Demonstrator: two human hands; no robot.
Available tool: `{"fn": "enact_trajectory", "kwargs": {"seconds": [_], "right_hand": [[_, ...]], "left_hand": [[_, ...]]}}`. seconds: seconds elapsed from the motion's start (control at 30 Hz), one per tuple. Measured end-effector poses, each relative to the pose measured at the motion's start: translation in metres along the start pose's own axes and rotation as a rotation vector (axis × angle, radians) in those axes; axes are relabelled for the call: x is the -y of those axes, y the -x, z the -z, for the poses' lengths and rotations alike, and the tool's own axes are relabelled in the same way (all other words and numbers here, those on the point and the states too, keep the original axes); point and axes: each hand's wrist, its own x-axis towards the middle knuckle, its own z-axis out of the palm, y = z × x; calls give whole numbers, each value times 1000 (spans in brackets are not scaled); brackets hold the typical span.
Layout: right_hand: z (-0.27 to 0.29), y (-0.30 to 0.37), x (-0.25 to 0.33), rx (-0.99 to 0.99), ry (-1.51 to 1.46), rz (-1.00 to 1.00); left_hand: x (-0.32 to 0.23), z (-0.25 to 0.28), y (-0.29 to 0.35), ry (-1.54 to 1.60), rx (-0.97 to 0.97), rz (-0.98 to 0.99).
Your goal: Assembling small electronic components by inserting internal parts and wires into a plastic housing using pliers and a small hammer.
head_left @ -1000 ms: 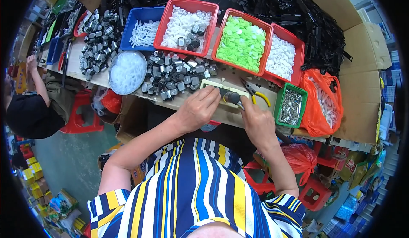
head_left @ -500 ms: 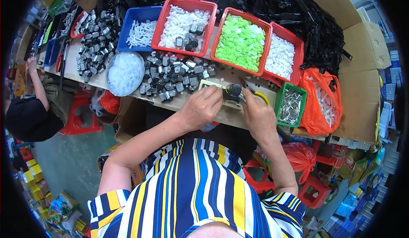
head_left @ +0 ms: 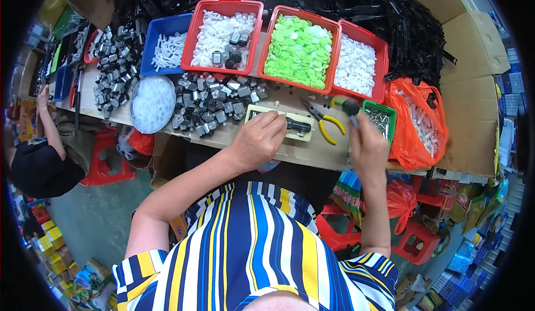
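A cream rectangular block (head_left: pixel 298 137) lies near the table's front edge, with a black plastic part (head_left: pixel 299 126) set in it. Over its left half is my left hand (head_left: pixel 259 137), thumb and fingers pinched together; what they pinch is hidden. My right hand (head_left: pixel 368 141) grips a small hammer (head_left: pixel 350 107) by the handle, raised to the right of the block. The hammer's dark head, with a yellow-green end, is blurred by motion. Between block and hammer rest pliers (head_left: pixel 316 114) with yellow handles, jaws pointing away from me.
Red bins hold white pieces (head_left: pixel 220 35), green discs (head_left: pixel 298 52) and white discs (head_left: pixel 355 69). A blue bin (head_left: pixel 147 46) has white pegs. Metal-and-black parts (head_left: pixel 214 102) are heaped beside a round tub (head_left: pixel 151 105). A green box (head_left: pixel 394 123) and red bag (head_left: pixel 440 160) stand right.
My right hand has swung right and away from the block with the hammer, leaving the pliers on the table. The view has shifted slightly; my left hand stays at the block.
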Motion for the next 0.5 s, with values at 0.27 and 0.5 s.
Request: {"fn": "enact_trajectory", "kwargs": {"seconds": [0.27, 0.5], "right_hand": [[-15, -71, -68, 25, 374, -10], [1, -45, -22, -114, 214, 115]], "left_hand": [[-3, 1, -13, 91, -17, 122], [0, 6, -13, 190, 23, 179]]}}
